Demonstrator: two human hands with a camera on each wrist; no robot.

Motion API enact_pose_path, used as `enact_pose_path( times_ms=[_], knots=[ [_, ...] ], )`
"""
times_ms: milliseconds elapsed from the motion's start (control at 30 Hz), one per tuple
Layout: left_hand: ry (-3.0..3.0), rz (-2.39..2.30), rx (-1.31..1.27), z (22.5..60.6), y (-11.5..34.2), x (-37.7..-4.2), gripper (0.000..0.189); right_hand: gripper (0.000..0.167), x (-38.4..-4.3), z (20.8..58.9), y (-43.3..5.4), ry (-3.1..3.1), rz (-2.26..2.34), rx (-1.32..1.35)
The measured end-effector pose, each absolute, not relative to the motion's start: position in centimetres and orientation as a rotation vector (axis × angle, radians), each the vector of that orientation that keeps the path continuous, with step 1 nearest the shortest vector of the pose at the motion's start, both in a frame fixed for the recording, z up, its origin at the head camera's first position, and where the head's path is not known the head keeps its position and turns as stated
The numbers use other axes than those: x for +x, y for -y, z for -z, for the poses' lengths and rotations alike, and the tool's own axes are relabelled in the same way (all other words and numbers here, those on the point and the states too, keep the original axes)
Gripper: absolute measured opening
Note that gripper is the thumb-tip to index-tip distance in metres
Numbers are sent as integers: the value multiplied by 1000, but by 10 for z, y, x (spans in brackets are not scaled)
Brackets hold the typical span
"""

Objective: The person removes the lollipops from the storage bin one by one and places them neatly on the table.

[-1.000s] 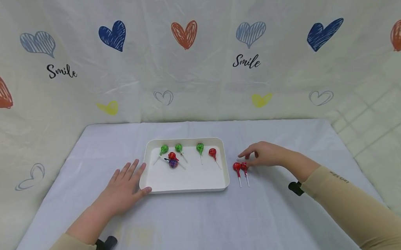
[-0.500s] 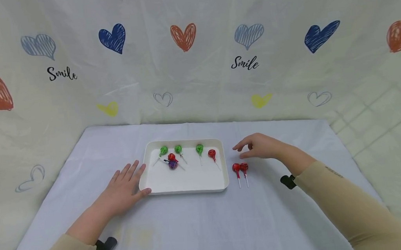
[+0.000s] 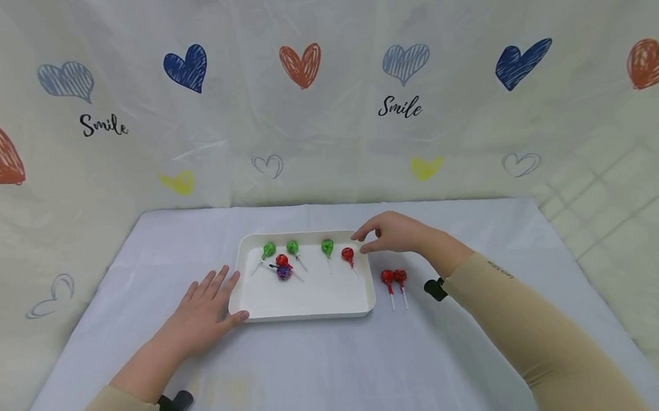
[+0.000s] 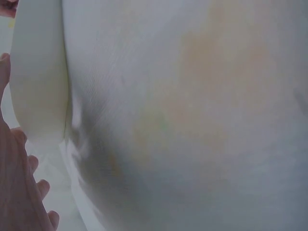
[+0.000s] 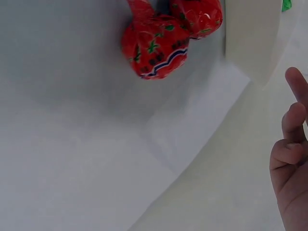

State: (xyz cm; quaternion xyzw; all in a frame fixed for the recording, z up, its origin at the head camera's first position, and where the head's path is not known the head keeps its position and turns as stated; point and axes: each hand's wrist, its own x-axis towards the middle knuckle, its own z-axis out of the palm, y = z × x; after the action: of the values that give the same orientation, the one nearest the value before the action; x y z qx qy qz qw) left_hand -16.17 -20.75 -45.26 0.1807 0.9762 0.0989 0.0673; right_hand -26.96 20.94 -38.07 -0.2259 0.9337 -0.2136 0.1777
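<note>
A white tray (image 3: 308,304) holds several wrapped lollipops. My left hand (image 3: 201,315) lies with fingers spread at its left edge, the thumb at the front left corner. In the left wrist view its fingers show beside the tray wall (image 4: 38,72). My right hand (image 3: 398,232) is over the tray's far right corner, its thumb and forefinger apart with nothing between them. Just left of the thumb, a red lollipop (image 3: 347,254) lies in the tray. Two more red lollipops, the left one (image 3: 388,277) and the right one (image 3: 401,276), lie side by side on the table to the tray's right.
Inside the tray are green lollipops (image 3: 327,247) along the back, and a red one (image 3: 281,259) touching a purple one (image 3: 284,273). A white cloth (image 3: 319,374) covers the table. Behind it hangs a curtain (image 3: 338,166) printed with hearts.
My right hand has lifted off the two red lollipops on the table and moved left to the tray's far right corner. My left hand has stayed in place.
</note>
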Motion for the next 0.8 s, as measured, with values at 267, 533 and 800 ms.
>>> enact_pose_path(
  times_ms=[267,533,800],
  knots=[
    [-2950,-293,570,455,209,-163,90,29,-279,384,-192,-2632,594,-611],
    [-2948,-305,574,452,208,-164,93,29,-284,393,-180,-2619,488,-581],
    [-2959,-286,590,449,207,-163,97,30,-288,403,-173,-2651,291,-606]
  ],
)
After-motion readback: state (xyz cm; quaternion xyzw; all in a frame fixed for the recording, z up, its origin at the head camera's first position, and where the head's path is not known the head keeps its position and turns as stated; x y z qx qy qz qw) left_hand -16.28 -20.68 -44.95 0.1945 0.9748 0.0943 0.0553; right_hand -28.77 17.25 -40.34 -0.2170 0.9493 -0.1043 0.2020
